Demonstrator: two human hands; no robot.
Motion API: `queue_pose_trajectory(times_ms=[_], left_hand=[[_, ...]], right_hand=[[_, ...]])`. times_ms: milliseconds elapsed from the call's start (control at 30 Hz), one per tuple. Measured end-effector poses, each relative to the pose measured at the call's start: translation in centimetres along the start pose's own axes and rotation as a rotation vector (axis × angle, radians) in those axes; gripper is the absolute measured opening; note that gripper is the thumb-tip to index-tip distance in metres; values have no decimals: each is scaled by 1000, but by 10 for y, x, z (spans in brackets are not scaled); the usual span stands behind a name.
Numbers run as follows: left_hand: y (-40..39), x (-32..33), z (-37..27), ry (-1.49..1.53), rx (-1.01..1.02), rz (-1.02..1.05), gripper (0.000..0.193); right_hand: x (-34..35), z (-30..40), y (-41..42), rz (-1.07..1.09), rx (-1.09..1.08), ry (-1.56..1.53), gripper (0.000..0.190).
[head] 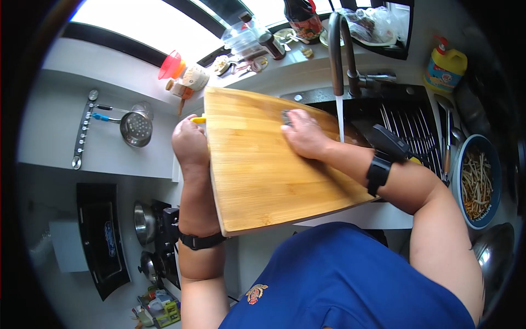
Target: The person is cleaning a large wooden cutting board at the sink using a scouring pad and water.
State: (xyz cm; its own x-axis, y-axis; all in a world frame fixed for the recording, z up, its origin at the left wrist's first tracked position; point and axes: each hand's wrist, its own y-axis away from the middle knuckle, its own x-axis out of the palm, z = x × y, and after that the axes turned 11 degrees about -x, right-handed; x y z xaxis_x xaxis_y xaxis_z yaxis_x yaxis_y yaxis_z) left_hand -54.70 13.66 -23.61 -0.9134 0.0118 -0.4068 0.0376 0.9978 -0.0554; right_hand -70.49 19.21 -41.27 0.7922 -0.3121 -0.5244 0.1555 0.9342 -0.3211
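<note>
A thick wooden cutting board [246, 172] is held tilted over the black sink [361, 111], its right part under the faucet [337, 57]. My left hand [190, 140] grips the board's left edge by a yellow handle [198, 120]. Pressed to the board's upper face, my right hand [306, 133] holds a grey scouring pad [286, 117], mostly hidden by the fingers. Water [340, 117] runs from the spout close to my right wrist.
A metal drying rack [411, 135] spans the sink's right side. Further right stand a yellow detergent bottle [446, 68] and a blue bowl [464, 205] of enoki-like mushrooms. Bottles and jars line the windowsill [300, 53]. A skimmer [136, 129] hangs at left.
</note>
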Motion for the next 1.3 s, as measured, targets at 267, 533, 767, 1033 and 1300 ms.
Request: queue_pose_trajectory(times_ms=[267,533,767,1033,1300], left_hand=[[-8,-7,14,-87,89,9,28],[-17,-23,40,-196,205,-52,30],[-10,-18,34,-10,17,-12,28],[-11,-17,37,-12,16,31,26],[-23,-31,52,-50,69,-6,28]], right_hand=[[19,66,-102,86,-466,146,38],[26,-92,-39,589,481,568,29],[42,50,-146,154,-96,-61,35],[51,-16,-121,107,-205,144,36],[-19,-194,99,404,546,318,38]])
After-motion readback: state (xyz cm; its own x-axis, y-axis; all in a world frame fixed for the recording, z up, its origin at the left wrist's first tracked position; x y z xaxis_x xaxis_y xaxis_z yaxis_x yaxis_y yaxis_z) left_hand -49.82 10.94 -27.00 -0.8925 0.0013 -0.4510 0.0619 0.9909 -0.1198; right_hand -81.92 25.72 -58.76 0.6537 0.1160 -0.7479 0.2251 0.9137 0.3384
